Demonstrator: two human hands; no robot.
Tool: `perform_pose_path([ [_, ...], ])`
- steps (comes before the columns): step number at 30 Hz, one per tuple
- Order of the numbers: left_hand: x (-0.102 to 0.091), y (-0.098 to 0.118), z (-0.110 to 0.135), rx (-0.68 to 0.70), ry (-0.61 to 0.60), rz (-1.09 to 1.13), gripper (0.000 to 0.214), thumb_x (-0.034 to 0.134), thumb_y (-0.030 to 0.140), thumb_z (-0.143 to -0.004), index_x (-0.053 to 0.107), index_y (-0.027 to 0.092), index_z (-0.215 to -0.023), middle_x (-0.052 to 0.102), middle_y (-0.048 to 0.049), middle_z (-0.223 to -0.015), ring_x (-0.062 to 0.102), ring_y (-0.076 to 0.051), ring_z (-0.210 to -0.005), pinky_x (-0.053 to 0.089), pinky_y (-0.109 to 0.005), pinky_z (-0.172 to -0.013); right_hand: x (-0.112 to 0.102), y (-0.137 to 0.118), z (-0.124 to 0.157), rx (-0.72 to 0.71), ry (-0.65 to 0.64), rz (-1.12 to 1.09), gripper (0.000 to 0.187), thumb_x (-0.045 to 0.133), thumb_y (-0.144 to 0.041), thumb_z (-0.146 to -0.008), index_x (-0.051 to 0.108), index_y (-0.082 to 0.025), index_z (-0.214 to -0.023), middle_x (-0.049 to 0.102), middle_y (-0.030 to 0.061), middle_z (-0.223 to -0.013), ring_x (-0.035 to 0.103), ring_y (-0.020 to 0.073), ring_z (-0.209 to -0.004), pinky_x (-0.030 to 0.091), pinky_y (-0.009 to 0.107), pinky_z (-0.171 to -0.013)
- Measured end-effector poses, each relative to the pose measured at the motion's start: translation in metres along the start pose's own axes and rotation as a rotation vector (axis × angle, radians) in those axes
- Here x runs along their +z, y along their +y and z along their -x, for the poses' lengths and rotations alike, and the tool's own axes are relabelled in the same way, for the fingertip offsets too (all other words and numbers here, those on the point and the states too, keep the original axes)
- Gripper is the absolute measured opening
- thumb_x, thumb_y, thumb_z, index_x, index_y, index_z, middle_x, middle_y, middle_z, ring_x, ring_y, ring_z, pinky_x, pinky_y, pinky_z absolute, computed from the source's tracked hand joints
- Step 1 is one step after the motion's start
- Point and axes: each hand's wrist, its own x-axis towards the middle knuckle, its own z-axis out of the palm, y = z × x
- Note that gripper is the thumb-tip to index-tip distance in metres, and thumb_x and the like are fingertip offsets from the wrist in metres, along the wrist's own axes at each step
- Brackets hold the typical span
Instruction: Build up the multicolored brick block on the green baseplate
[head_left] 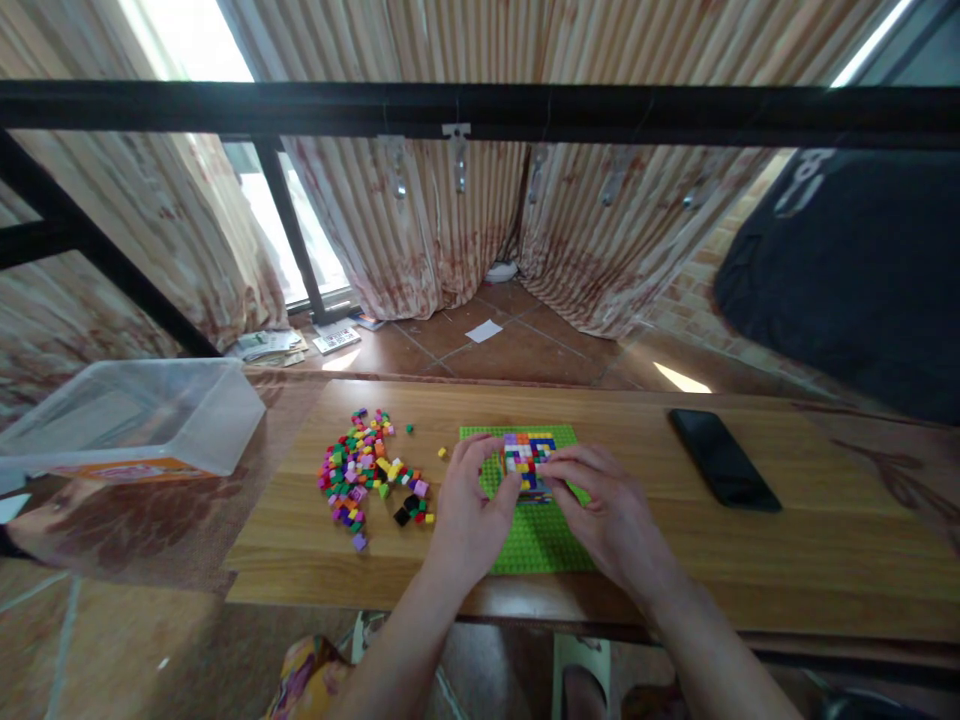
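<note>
Position of work: a green baseplate [536, 545] lies flat on the wooden bench [750, 560], at the centre of the view and close to the near edge; a multicoloured brick panel [527, 452] sits on its far half, toward 12 o'clock on the plate.

Left hand [469, 510]: set at 9 o'clock of the brick panel, fingers curled and narrow, fingertips against the panel's left edge; whether it actually grips the panel cannot be told.

Right hand [604, 510]: set at 4 o'clock of the panel, thumb and forefinger drawn together in a pinch at the panel's lower edge; what, if anything, lies between the fingertips is hidden.

Surroundings: a pile of loose bricks [364, 475] in mixed colours lies at 9 o'clock of the baseplate, near the left hand but apart from it; a black phone [722, 460] lies face up at 3 o'clock, well apart from the plate; a clear plastic tub [142, 415] stands off the bench's left end at 9 o'clock; a black bar [480, 108] crosses the view at 12 o'clock, with striped curtains [450, 220] behind it; a scrap of paper [484, 330] lies on the tiled floor [525, 355] beyond the bench.
</note>
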Motion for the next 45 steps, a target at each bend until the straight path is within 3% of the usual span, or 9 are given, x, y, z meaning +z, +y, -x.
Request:
perform_pose_path([
  [5, 0.007, 0.002, 0.001, -0.014, -0.011, -0.017, 0.030, 0.062, 0.018, -0.080, 0.062, 0.020, -0.109, 0.060, -0.0101, -0.119, 0.056, -0.023, -0.113, 0.045, -0.042, -0.098, 0.002, -0.003, 0.000, 0.090, 0.031, -0.042, 0.016, 0.056, -0.024, -0.088, 0.073, -0.025, -0.088, 0.067, 0.0050, -0.094, 0.062, 0.0196, -0.092, 0.050, 0.035, -0.083],
  [9, 0.009, 0.002, 0.001, -0.026, -0.015, 0.007, 0.030, 0.062, 0.018, -0.079, 0.063, 0.020, -0.109, 0.061, -0.0100, -0.119, 0.056, -0.024, -0.113, 0.044, -0.042, -0.099, 0.001, 0.002, 0.000, 0.211, 0.153, -0.106, 0.017, 0.056, -0.031, -0.087, 0.072, -0.023, -0.090, 0.067, 0.0065, -0.099, 0.063, 0.0198, -0.092, 0.051, 0.035, -0.080],
  [13, 0.008, 0.003, 0.001, -0.028, -0.004, 0.039, 0.028, 0.063, 0.018, -0.078, 0.064, 0.021, -0.106, 0.062, -0.0085, -0.118, 0.057, -0.023, -0.111, 0.044, -0.041, -0.099, 0.007, 0.009, 0.002, 0.453, 0.214, -0.227, 0.035, 0.057, -0.043, -0.086, 0.066, -0.019, -0.110, 0.068, 0.0115, -0.104, 0.064, 0.0222, -0.090, 0.053, 0.035, -0.073],
  [15, 0.007, 0.003, 0.001, -0.030, -0.003, 0.043, 0.027, 0.064, 0.018, -0.078, 0.065, 0.021, -0.106, 0.062, -0.0085, -0.117, 0.057, -0.023, -0.111, 0.045, -0.041, -0.098, 0.014, 0.011, 0.002, 0.520, 0.207, -0.274, 0.046, 0.059, -0.048, -0.085, 0.062, -0.017, -0.119, 0.067, 0.0141, -0.111, 0.064, 0.0245, -0.097, 0.054, 0.038, -0.078],
  [20, 0.007, -0.001, 0.000, -0.038, 0.005, 0.029, 0.024, 0.064, 0.022, -0.081, 0.065, 0.020, -0.104, 0.062, -0.0092, -0.115, 0.058, -0.023, -0.109, 0.046, -0.040, -0.096, 0.031, 0.011, 0.004, 0.584, 0.203, -0.248, 0.063, 0.062, -0.052, -0.080, 0.053, -0.015, -0.131, 0.062, 0.0177, -0.124, 0.059, 0.0280, -0.113, 0.046, 0.048, -0.096],
  [29, -0.005, -0.005, -0.001, -0.070, 0.073, 0.046, 0.024, 0.063, 0.022, -0.079, 0.065, 0.021, -0.103, 0.064, -0.0072, -0.109, 0.061, -0.021, -0.099, 0.049, -0.034, -0.084, 0.043, 0.012, 0.003, 0.676, 0.180, -0.524, 0.057, 0.065, -0.049, -0.078, 0.056, -0.018, -0.125, 0.068, 0.0132, -0.116, 0.066, 0.0247, -0.103, 0.051, 0.046, -0.093],
  [36, -0.013, -0.010, 0.002, -0.092, 0.091, 0.001, 0.027, 0.060, 0.019, -0.080, 0.062, 0.020, -0.106, 0.065, -0.0079, -0.109, 0.061, -0.020, -0.099, 0.048, -0.034, -0.083, 0.042, 0.008, 0.003, 0.749, 0.173, -0.691, 0.058, 0.071, -0.052, -0.070, 0.062, -0.019, -0.118, 0.070, 0.0110, -0.114, 0.067, 0.0277, -0.102, 0.049, 0.050, -0.096],
  [40, -0.031, -0.017, -0.004, -0.157, 0.115, -0.051, 0.027, 0.059, 0.022, -0.081, 0.063, 0.018, -0.107, 0.066, -0.0099, -0.106, 0.062, -0.021, -0.096, 0.048, -0.033, -0.079, 0.040, 0.006, 0.001, 0.775, 0.185, -0.721, 0.060, 0.073, -0.052, -0.066, 0.063, -0.019, -0.115, 0.071, 0.0103, -0.112, 0.067, 0.0281, -0.099, 0.049, 0.051, -0.096],
  [45, -0.081, -0.031, -0.018, -0.272, 0.253, -0.255, 0.024, 0.063, 0.015, -0.072, 0.069, 0.018, -0.095, 0.069, -0.0080, -0.092, 0.062, -0.021, -0.081, 0.046, -0.034, -0.078, 0.039, 0.004, -0.001, 0.792, 0.180, -0.767, 0.062, 0.075, -0.052, -0.063, 0.063, -0.018, -0.114, 0.071, 0.0101, -0.110, 0.067, 0.0271, -0.099, 0.050, 0.048, -0.096],
])
